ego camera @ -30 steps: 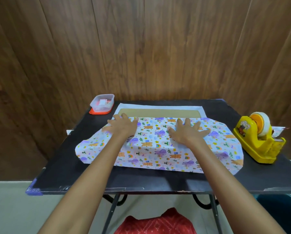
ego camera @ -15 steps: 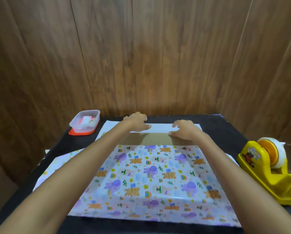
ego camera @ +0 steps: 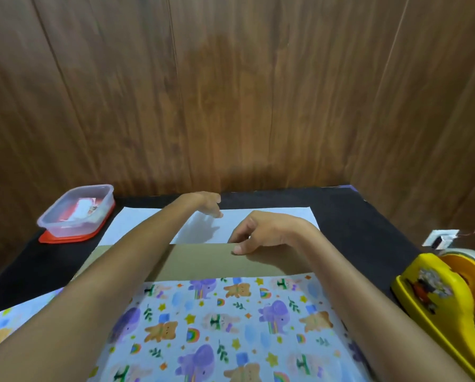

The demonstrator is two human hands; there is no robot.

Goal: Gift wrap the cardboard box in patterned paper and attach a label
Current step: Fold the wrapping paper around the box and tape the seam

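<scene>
Paper point(ego camera: 217, 326) printed with cartoon animals lies folded over the near part of a flat cardboard box point(ego camera: 197, 264) in the middle of a black tabletop point(ego camera: 354, 216). A brown strip of box shows beyond the print, and past that the paper's plain white flap point(ego camera: 280, 219) lies flat toward the wall point(ego camera: 230, 106). The left hand point(ego camera: 207, 204) hovers over the flap, fingers hanging loose and holding nothing, its shadow point(ego camera: 203, 230) on the white. The right hand point(ego camera: 266, 232) is curled, fingertips point(ego camera: 239, 250) touching the box's far edge; whether it pinches anything cannot be told. A yellow tape dispenser point(ego camera: 445, 299) stands at the right, a clear tub point(ego camera: 76, 213) at the far left.

The paper looks thin, light and somewhat glossy, so it will likely slide off the cardboard and crease or tear if tugged at one spot. The box looks stiff and light, a firm edge to fold against. The flap is best taken at its far edge with both hands well apart, lifted evenly and drawn taut over the box
</scene>
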